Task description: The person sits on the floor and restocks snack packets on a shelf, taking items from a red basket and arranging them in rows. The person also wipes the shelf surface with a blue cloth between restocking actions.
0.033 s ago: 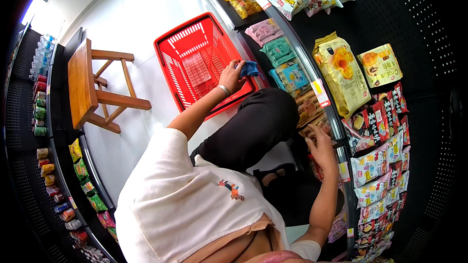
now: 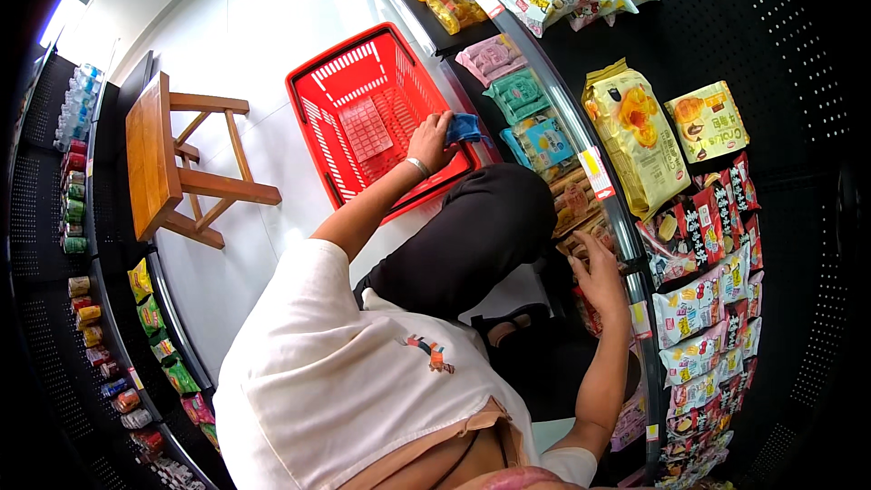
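My left hand [image 2: 430,142] is over the near right rim of a red plastic shopping basket [image 2: 313,141], its fingers closed on a folded blue cloth [image 2: 464,128]. The basket stands on the floor, and a pale grid pattern shows on its bottom. On the lower shelf at the right, my right hand [image 2: 599,277] rests against brown packaged snacks [image 2: 576,204]. Its thumb and fingers are apart, and I make out nothing held in them. Beside these packs lie a blue-and-yellow pack [image 2: 544,142], a teal pack [image 2: 517,96] and pink packs [image 2: 491,59].
A wooden stool [image 2: 154,159] stands left of the basket. My bent knee [image 2: 508,204] is between my hands. The upper right shelf bears a large yellow snack bag [image 2: 637,141], a smaller yellow pack [image 2: 708,122] and rows of small bags [image 2: 689,313]. Another stocked shelf [image 2: 104,286] runs along the left.
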Demonstrator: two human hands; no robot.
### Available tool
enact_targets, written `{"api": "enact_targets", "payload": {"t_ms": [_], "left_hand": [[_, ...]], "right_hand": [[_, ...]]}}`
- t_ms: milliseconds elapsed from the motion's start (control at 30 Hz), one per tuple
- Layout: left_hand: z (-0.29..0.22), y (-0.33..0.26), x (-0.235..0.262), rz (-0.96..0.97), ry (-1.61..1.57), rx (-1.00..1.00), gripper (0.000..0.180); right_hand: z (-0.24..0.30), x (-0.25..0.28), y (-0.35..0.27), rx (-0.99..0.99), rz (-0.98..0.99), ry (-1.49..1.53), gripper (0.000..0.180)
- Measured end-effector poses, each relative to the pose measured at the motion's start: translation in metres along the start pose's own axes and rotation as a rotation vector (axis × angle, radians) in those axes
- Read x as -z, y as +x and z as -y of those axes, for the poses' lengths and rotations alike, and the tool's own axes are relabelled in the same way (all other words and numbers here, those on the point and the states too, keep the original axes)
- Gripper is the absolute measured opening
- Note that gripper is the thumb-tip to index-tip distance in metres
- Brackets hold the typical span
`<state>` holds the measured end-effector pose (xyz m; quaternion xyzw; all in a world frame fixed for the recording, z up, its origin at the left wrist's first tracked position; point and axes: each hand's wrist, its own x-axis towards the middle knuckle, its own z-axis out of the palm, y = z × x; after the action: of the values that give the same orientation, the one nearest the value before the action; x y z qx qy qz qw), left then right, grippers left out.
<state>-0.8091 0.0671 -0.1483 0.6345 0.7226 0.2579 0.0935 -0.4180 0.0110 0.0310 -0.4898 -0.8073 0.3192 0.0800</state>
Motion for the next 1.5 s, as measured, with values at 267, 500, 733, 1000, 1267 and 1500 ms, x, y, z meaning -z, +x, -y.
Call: {"api": "enact_targets", "payload": {"t_ms": [267, 500, 733, 1000, 1267, 1500], "left_hand": [[0.018, 0.015, -0.013, -0.028, -0.21, 0.056, 0.05], [0.046, 0.015, -0.017, 0.104, -1.412, 0.519, 0.038], [0.057, 0.001, 0.022, 0.386, -1.712, 0.601, 0.03], [0.062, -0.006, 0.05, 0.237, -1.362, 0.269, 0.014], [0.03, 0.03, 0.074, 0.244, -1.199, 0.134, 0.017], [0.017, 0.079, -0.004, 0.023, -0.741, 0.085, 0.035]], "right_hand": [[0.007, 0.004, -0.001, -0.029, 0.005, 0.039, 0.043], [0.002, 0.006, -0.005, -0.005, -0.005, 0.02, 0.042], [0.005, 0.005, -0.009, -0.031, 0.001, -0.003, 0.042], [0.002, 0.004, -0.01, -0.007, -0.011, -0.029, 0.042], [0.003, 0.002, -0.011, -0.015, 0.005, -0.014, 0.042], [-0.001, 0.003, -0.005, -0.043, 0.021, -0.002, 0.043]]}}
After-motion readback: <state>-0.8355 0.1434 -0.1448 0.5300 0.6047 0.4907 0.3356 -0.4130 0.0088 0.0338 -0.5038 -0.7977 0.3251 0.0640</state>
